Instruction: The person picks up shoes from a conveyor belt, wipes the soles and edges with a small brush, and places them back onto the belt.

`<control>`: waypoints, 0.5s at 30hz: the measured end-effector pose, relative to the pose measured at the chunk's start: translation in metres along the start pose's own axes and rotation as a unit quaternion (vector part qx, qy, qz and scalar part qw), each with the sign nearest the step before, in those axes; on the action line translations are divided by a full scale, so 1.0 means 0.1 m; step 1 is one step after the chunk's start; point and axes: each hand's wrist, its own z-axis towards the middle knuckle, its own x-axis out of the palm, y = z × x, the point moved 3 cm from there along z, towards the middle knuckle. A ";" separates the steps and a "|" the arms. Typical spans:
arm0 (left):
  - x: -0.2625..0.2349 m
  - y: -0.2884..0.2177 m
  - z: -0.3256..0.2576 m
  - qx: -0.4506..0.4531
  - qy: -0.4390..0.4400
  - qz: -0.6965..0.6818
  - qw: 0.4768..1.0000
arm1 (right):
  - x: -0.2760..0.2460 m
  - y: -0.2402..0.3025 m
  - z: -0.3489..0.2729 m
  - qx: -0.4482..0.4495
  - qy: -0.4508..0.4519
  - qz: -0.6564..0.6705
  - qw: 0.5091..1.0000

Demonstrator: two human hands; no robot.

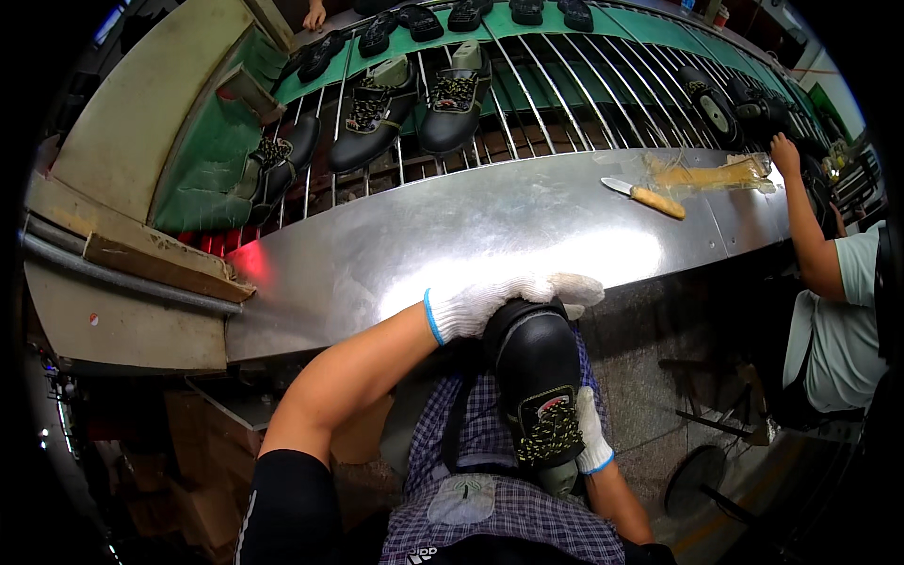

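A black leather shoe (537, 363) with black-and-yellow laces lies over my lap, toe pointing away from me. A pale green last (559, 478) shows at its heel end. My left hand (499, 303), in a white knit glove with a blue cuff, reaches across the toe end and holds it, fingers stretched to the right. Along the shoe's right side, my right hand (591, 433), gloved the same way, grips it low near the laces. Part of that hand is hidden behind the shoe. The sole faces away and cannot be seen.
Ahead runs a metal ledge (443, 240), bearing a wooden-handled knife (650, 198) and brown tape (706, 174). Beyond it, several black shoes (456, 104) sit on a rack of metal rods (565, 89). A beige machine housing (122, 132) stands left. A co-worker (833, 301) sits right.
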 end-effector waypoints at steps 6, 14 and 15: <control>-0.01 0.03 0.00 -0.008 -0.004 -0.006 1.000 | 0.06 0.05 0.03 -0.028 0.011 -0.031 0.999; -0.03 0.02 0.00 -0.015 -0.009 -0.009 1.000 | 0.12 0.13 0.04 -0.049 0.033 -0.062 0.996; -0.03 0.01 0.01 -0.016 -0.009 -0.009 1.000 | 0.06 0.10 0.04 -0.031 0.039 -0.062 0.997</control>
